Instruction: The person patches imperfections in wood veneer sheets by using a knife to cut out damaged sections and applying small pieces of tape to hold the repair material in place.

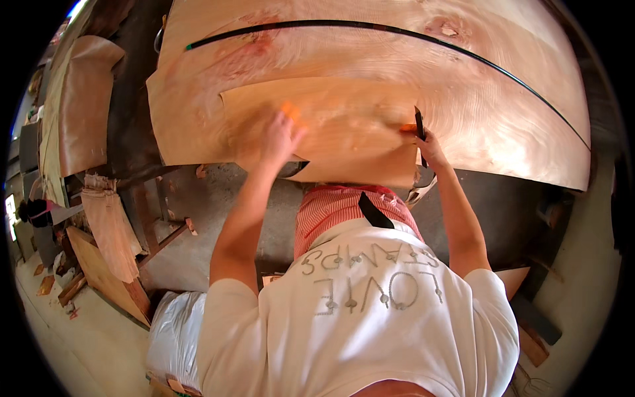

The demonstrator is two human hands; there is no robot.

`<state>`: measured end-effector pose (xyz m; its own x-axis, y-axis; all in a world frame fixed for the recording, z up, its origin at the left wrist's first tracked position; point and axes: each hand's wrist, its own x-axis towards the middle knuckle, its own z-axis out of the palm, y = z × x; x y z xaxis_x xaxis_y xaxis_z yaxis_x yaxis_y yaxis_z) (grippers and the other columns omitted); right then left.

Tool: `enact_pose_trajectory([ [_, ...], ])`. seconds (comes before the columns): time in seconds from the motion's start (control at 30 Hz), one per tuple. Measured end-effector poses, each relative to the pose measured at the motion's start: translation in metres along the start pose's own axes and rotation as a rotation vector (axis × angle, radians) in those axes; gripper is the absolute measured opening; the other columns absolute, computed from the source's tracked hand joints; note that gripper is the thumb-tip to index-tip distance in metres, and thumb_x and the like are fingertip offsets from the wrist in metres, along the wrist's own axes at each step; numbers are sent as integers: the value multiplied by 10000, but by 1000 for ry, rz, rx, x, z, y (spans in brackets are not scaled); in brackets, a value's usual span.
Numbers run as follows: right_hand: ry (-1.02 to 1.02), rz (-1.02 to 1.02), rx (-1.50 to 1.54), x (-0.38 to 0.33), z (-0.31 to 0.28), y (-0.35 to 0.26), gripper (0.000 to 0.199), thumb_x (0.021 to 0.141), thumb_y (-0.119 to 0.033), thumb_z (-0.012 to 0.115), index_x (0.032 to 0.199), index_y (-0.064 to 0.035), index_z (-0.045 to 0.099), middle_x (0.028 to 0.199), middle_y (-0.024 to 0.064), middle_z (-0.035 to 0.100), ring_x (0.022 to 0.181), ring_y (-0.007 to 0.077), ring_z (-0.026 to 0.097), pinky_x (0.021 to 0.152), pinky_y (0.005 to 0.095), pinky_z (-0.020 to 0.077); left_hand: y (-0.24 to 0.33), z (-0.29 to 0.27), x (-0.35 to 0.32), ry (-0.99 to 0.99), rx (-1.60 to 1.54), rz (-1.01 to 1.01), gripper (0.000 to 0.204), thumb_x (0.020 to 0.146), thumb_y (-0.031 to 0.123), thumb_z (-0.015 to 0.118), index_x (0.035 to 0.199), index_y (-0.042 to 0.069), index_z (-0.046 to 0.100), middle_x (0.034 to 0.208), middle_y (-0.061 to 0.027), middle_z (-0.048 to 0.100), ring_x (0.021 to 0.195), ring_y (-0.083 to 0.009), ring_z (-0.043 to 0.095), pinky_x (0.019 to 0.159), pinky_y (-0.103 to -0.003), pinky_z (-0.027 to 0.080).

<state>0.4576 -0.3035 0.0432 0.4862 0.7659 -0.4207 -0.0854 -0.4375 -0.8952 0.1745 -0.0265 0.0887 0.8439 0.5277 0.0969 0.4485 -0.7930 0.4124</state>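
Observation:
A thin tan sheet of wood veneer [331, 99] lies over a larger, paler veneer sheet [529, 73] in front of me. My left hand [280, 140] is over the left part of the tan sheet, smeared by motion. Something orange [291, 114] shows at its fingertips; whether it is held or worn I cannot tell. At the sheet's right end, my right hand [431, 149] grips a dark, flat, knife-like blade [419, 120], its pointed tip directed away from me. Another bit of orange [408, 128] shows by those fingers.
A long black strip [357, 24] with a green end curves across the large sheet's far part. Bent veneer pieces [86, 106] stand at the left. Below them are a draped veneer bundle [112, 231] and a leaning board [106, 274]. A white plastic-wrapped bundle [175, 331] sits lower left.

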Motion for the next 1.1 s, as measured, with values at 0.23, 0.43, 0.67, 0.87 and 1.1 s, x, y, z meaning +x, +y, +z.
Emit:
enact_pose_trajectory([
  [0.23,77,34,-66,6,-6,7,306,769,-4,454,1035,-15,603,789,-23,536,726,65,448,648,201,373,-68,23,66,103,375,7,398,755,244,668,1110,90,575,1067,-93,545,1038,-281,490,955,-462,338],
  [0.43,367,42,86,0,-3,17,279,837,-45,517,1112,-37,566,772,-33,522,703,61,462,607,215,384,-71,-18,48,-18,66,163,114,742,163,659,822,87,629,849,-64,567,840,-276,536,799,-399,417],
  [0.67,248,-3,-1,-66,24,-55,304,791,-129,690,1034,-42,531,709,-70,432,604,28,383,535,184,317,-10,-127,-36,-362,-246,70,107,767,142,642,792,45,602,737,-111,593,663,-303,575,580,-380,446],
  [0.87,246,116,-85,-63,18,-80,219,796,-158,700,931,-7,616,691,-62,516,603,30,442,551,201,364,-23,-153,-37,-506,-330,-65,153,795,162,629,866,26,619,736,-144,592,664,-298,563,607,-348,433],
  [1.1,406,-49,-235,6,23,-74,179,813,-167,673,878,0,672,700,-38,598,642,44,499,579,222,402,-60,-94,-6,-360,-330,-231,177,822,207,619,875,38,613,673,-123,592,614,-286,567,579,-363,433],
])
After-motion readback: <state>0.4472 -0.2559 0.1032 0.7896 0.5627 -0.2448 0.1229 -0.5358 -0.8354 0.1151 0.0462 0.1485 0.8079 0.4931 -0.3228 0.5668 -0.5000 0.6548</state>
